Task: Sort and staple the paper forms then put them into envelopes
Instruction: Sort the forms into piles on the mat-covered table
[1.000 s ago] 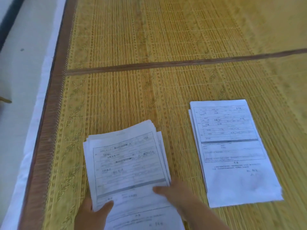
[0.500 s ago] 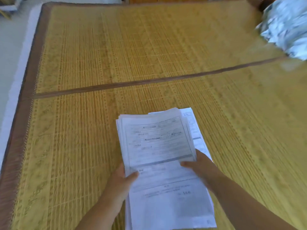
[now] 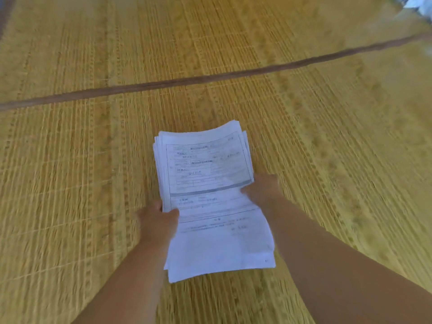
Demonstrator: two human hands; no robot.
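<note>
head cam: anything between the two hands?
Only the stack of forms: the left hand grips its left edge, the right hand its right edge. Shown in the head view.

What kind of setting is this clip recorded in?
Probably a home, working on a floor or bed: a woven straw mat with a brown seam strip fills the view, and both hands hold a stack of forms over it.

A stack of forms (image 3: 210, 197) sits at the picture's centre, white sheets printed with a ruled table above a grey band and lines of text below; the print is too blurred to read. The sheets are loosely squared, edges fanned at the far end, which curls upward. It is gripped at both long edges, over a woven mat (image 3: 93, 183).
</note>
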